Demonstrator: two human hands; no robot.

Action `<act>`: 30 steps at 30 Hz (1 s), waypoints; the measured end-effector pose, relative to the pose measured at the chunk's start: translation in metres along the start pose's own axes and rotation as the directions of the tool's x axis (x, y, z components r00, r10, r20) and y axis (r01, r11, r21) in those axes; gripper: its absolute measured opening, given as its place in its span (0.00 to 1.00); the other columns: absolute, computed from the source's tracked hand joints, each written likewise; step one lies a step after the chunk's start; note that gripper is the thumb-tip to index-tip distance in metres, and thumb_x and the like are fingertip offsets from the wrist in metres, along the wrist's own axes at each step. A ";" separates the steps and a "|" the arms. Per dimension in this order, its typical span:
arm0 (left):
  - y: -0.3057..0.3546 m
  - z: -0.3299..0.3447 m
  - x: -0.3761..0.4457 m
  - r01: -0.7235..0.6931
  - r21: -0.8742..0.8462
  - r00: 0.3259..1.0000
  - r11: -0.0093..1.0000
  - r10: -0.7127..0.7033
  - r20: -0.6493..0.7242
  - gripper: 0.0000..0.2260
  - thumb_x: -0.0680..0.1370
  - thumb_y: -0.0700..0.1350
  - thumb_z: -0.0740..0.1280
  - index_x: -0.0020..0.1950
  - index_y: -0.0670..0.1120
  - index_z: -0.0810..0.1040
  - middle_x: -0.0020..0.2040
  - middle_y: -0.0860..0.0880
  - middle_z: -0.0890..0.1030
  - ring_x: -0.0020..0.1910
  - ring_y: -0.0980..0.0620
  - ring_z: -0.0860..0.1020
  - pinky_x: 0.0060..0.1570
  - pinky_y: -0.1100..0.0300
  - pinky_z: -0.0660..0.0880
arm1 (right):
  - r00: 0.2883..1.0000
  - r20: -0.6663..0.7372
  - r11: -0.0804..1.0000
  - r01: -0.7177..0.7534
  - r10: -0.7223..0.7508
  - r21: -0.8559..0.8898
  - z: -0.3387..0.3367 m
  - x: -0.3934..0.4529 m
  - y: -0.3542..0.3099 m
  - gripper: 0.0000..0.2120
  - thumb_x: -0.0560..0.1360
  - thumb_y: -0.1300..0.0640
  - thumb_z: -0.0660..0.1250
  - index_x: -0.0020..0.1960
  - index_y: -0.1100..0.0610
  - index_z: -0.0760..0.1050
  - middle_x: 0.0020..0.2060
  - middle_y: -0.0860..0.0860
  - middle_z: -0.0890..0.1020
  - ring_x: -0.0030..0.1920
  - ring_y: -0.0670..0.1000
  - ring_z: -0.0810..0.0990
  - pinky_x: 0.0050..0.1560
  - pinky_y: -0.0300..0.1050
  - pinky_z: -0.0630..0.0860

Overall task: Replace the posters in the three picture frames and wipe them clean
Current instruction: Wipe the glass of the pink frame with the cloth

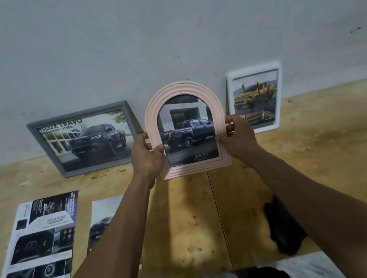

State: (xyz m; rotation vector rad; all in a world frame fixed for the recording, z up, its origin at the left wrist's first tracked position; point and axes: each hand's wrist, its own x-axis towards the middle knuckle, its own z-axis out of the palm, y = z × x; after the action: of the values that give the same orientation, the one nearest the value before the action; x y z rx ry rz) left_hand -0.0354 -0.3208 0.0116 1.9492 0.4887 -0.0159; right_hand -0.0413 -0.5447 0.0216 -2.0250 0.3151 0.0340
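Hands, left [147,155] and right [238,138], grip pink frame [186,128] by side edges; we judge it light, rigid, front pane fragile.

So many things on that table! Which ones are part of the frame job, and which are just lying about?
Part of the job:
- pink arched frame, held by left hand and right hand
- grey frame
- white frame
- loose posters
- dark cloth, probably for wiping

Just there:
- wooden table
- wall
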 end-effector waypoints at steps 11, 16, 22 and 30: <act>-0.008 0.048 0.085 -0.013 0.085 0.997 0.996 0.019 -0.070 0.14 0.79 0.35 0.67 0.64 0.43 0.70 0.56 0.46 0.78 0.54 0.48 0.77 0.54 0.56 0.75 | 0.999 0.039 0.994 0.013 -0.009 -0.108 0.037 0.101 0.025 0.15 0.78 0.61 0.66 0.63 0.58 0.69 0.48 0.48 0.75 0.41 0.42 0.75 0.32 0.29 0.69; -0.016 0.053 0.091 -0.058 0.095 0.996 0.994 0.065 -0.065 0.14 0.79 0.35 0.66 0.63 0.43 0.70 0.54 0.47 0.78 0.53 0.49 0.78 0.54 0.55 0.77 | 0.998 0.032 0.990 0.050 -0.046 -0.133 0.043 0.110 0.035 0.15 0.78 0.61 0.67 0.63 0.60 0.69 0.47 0.48 0.75 0.39 0.39 0.73 0.32 0.23 0.69; -0.016 0.056 0.090 -0.065 0.092 0.995 0.994 0.071 -0.063 0.15 0.80 0.35 0.66 0.65 0.43 0.69 0.53 0.51 0.76 0.54 0.52 0.76 0.52 0.60 0.73 | 0.999 0.041 0.992 0.039 -0.034 -0.118 0.046 0.112 0.041 0.17 0.77 0.62 0.67 0.64 0.61 0.68 0.53 0.53 0.79 0.47 0.45 0.75 0.34 0.23 0.68; -0.023 0.056 0.091 -0.053 0.087 0.996 0.995 0.059 -0.073 0.15 0.80 0.35 0.65 0.66 0.43 0.69 0.53 0.50 0.76 0.54 0.51 0.77 0.51 0.61 0.73 | 0.997 0.055 0.993 0.050 -0.045 -0.110 0.050 0.113 0.042 0.17 0.78 0.63 0.66 0.64 0.63 0.67 0.54 0.56 0.78 0.46 0.45 0.75 0.34 0.20 0.69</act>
State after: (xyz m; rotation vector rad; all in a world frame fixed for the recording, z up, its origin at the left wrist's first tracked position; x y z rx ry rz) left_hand 0.0514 -0.3324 -0.0528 2.0518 0.4893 0.0743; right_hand 0.0629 -0.5420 -0.0563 -2.1374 0.2358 0.0769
